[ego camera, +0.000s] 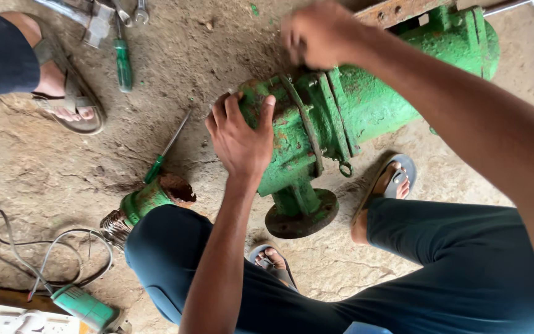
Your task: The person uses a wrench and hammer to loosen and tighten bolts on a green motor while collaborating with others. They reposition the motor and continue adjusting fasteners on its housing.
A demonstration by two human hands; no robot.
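Lying on its side on the dirt floor, the green water pump runs its long axis from lower left, at the rusty casing end, up to the upper right. The left hand sits on that casing end, fingers curled over its edge and gripping it. The right hand reaches across from the right to the top of the flange joint, fingers closed there; what they pinch is hidden. A round flange foot points toward the person's knees. A green-handled screwdriver lies just left of the pump.
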